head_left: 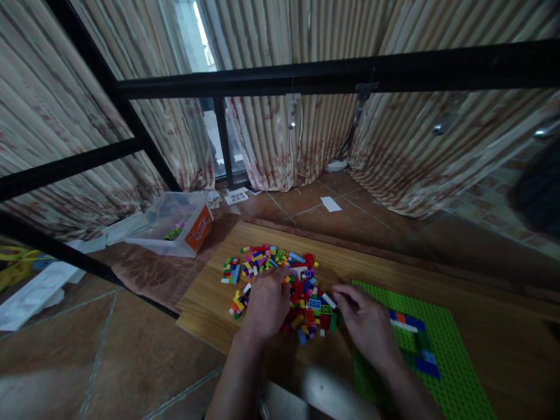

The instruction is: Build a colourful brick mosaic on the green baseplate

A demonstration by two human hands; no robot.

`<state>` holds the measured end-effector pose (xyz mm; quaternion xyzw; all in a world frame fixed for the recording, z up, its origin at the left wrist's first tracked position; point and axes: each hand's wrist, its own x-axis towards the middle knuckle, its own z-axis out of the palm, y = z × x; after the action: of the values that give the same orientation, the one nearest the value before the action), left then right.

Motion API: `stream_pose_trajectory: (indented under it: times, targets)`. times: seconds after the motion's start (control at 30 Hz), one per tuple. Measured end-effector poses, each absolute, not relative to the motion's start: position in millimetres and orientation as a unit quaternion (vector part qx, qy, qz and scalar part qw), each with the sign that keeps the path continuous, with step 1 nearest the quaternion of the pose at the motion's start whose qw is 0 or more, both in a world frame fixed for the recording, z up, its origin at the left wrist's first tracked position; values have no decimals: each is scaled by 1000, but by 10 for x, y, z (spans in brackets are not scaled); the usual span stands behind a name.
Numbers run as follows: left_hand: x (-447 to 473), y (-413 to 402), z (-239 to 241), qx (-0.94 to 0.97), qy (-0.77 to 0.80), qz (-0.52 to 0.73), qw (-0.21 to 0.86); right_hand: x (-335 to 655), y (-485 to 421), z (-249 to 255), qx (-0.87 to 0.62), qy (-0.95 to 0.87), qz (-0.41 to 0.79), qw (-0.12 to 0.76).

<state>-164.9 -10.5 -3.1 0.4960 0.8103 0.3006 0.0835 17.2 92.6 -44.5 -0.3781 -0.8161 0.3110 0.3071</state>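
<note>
A heap of small coloured bricks (280,280) lies on a wooden board (481,303). My left hand (265,303) rests palm down on the left side of the heap, its fingers bent among the bricks. My right hand (365,321) sits just right of the heap, its fingertips pinched on a small white brick (329,300) at the pile's edge. Under and beyond the right hand lies a green baseplate (441,338) with a few blue, white and orange bricks (413,335) fixed on it.
A clear plastic tub with an orange label (177,224) stands on a mat at the board's far left. Black metal bars (332,73) cross the view in front of striped curtains. Papers lie on the tiled floor (330,204) beyond the board.
</note>
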Motion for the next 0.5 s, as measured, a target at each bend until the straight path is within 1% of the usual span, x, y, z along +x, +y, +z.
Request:
stream_pose_trajectory:
  times: [0.17, 0.23, 0.4, 0.5]
  targets:
    - [-1678, -148, -7, 475, 790, 365, 132, 81, 993, -368, -410, -778, 355, 318]
    - [-1687, -171, -8, 473, 775, 392, 146, -41, 985, -283, -400, -758, 401, 322]
    - [-1655, -179, -16, 476, 723, 469, 172, -410, 808, -66, -329, -694, 560, 310]
    - [-1611, -163, -5, 466, 696, 510, 196, -523, 707, -45, -329, -667, 589, 315]
